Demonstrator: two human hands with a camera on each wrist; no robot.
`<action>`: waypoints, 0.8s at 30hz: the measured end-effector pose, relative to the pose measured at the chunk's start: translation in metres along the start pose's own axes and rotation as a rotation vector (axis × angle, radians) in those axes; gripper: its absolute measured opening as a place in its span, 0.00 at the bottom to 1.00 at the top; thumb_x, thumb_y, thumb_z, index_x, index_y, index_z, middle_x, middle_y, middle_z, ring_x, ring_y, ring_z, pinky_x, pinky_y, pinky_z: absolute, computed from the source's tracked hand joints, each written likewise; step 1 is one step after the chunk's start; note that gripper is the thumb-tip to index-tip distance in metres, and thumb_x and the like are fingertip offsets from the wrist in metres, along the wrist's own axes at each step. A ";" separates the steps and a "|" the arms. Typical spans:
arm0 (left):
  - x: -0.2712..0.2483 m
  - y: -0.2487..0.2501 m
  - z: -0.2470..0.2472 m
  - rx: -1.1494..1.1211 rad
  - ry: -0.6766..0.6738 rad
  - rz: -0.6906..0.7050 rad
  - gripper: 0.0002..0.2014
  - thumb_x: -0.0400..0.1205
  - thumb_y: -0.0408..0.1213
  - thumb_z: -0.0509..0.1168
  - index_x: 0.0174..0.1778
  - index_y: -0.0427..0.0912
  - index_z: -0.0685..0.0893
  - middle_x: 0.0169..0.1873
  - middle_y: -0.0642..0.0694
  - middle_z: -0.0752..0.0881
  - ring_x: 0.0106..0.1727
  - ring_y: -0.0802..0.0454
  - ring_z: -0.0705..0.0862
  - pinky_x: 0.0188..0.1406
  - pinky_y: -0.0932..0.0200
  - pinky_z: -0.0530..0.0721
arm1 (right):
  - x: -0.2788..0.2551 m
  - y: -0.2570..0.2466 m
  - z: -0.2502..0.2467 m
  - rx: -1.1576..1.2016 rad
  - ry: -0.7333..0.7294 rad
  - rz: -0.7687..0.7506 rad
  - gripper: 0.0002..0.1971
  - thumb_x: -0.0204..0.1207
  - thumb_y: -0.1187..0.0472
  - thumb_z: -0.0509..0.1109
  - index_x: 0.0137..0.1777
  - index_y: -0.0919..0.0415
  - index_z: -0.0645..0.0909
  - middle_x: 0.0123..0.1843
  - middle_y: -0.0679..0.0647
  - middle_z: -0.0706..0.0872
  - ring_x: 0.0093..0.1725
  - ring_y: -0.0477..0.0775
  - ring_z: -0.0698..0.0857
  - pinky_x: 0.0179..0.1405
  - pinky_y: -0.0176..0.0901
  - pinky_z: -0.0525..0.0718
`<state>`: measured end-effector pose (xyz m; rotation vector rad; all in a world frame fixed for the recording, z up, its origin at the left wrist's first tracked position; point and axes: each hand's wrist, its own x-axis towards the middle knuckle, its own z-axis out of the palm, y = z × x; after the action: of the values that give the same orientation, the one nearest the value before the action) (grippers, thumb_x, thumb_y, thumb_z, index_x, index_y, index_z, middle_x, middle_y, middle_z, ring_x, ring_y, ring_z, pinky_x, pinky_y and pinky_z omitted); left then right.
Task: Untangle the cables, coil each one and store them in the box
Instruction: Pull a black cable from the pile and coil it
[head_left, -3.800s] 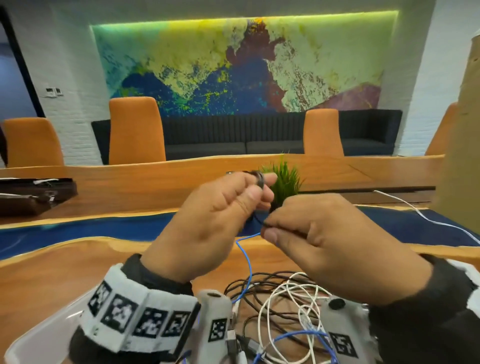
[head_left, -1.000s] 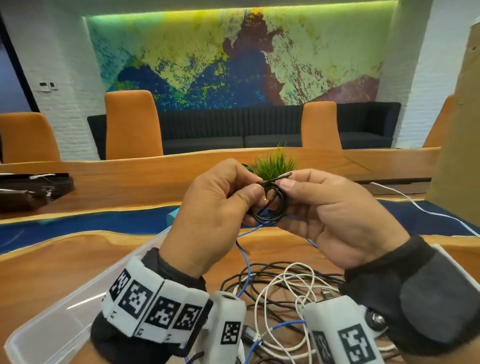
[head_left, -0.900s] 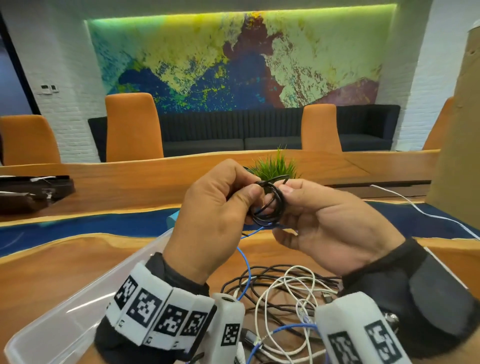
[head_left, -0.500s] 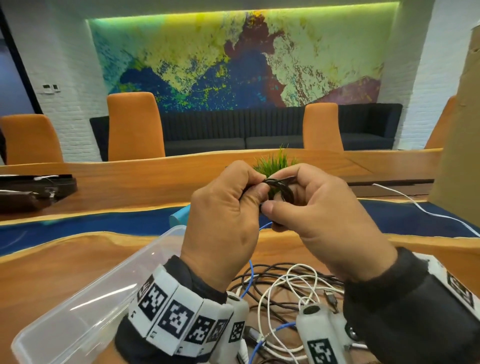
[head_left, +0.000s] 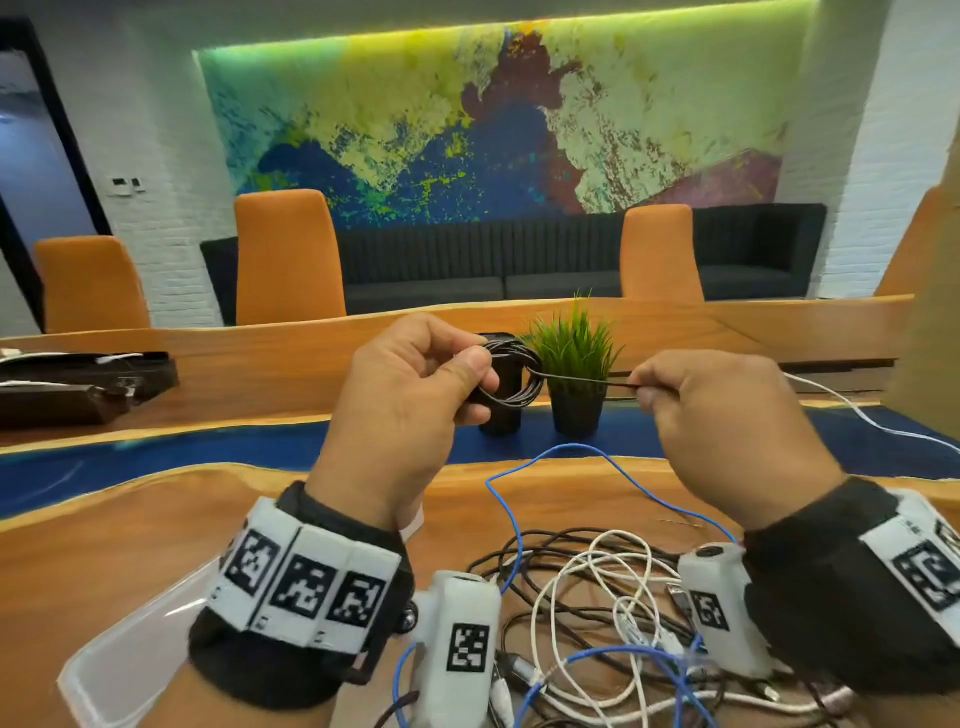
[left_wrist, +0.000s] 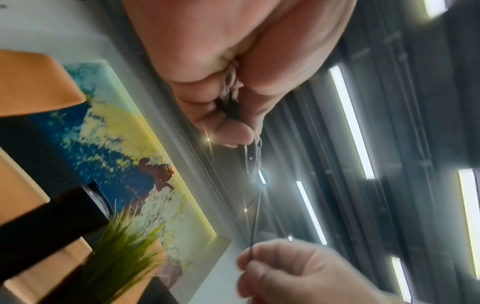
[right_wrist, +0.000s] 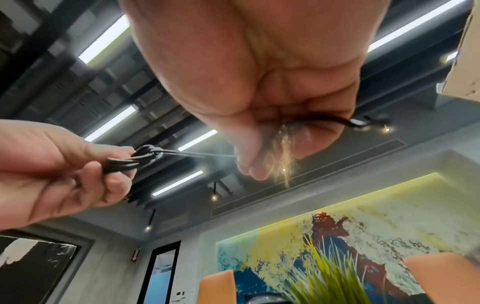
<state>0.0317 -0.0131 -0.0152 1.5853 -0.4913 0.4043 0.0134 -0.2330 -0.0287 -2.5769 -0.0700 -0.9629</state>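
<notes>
A small coil of thin black cable (head_left: 511, 376) is held up above the table, pinched by my left hand (head_left: 415, 395). Its free end (head_left: 582, 379) runs taut to the right into my right hand (head_left: 722, 415), which pinches it. In the right wrist view the coil (right_wrist: 130, 162) has a wrap around its strands, and the end leads to my right fingers (right_wrist: 249, 162). A tangle of black, white and blue cables (head_left: 597, 613) lies on the table below my wrists. The clear plastic box (head_left: 130, 660) sits at the lower left.
A potted green grass plant (head_left: 574, 374) and a dark cup (head_left: 501, 415) stand on the table's blue strip behind my hands. A white cable (head_left: 857, 415) trails off right. Black cases (head_left: 78, 384) lie far left. Orange chairs (head_left: 285, 260) stand beyond the table.
My hands have come apart. The right hand has pulled the black cable's end out to the right, drawing it taut from the coil in the left hand.
</notes>
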 end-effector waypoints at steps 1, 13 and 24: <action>0.000 0.001 0.000 -0.062 -0.015 -0.044 0.06 0.85 0.26 0.64 0.46 0.39 0.84 0.32 0.46 0.88 0.33 0.57 0.85 0.30 0.66 0.86 | 0.000 0.001 0.004 -0.012 0.000 -0.012 0.07 0.79 0.60 0.70 0.49 0.51 0.89 0.45 0.51 0.90 0.49 0.57 0.84 0.47 0.46 0.80; -0.010 0.005 0.017 -0.247 -0.142 -0.049 0.05 0.84 0.29 0.63 0.48 0.42 0.82 0.33 0.49 0.89 0.36 0.57 0.87 0.32 0.65 0.85 | -0.010 -0.043 0.013 1.347 -0.049 0.437 0.05 0.80 0.71 0.67 0.46 0.63 0.83 0.40 0.61 0.89 0.36 0.52 0.89 0.33 0.41 0.89; -0.012 -0.004 0.024 0.014 0.016 0.269 0.09 0.85 0.26 0.64 0.47 0.46 0.83 0.38 0.45 0.90 0.39 0.55 0.89 0.35 0.64 0.87 | -0.016 -0.047 0.008 1.771 -0.656 0.562 0.10 0.65 0.54 0.72 0.43 0.56 0.90 0.47 0.55 0.84 0.44 0.52 0.79 0.40 0.47 0.74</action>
<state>0.0229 -0.0357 -0.0262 1.5323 -0.6940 0.6244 -0.0028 -0.1855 -0.0287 -0.9703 -0.2221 0.2715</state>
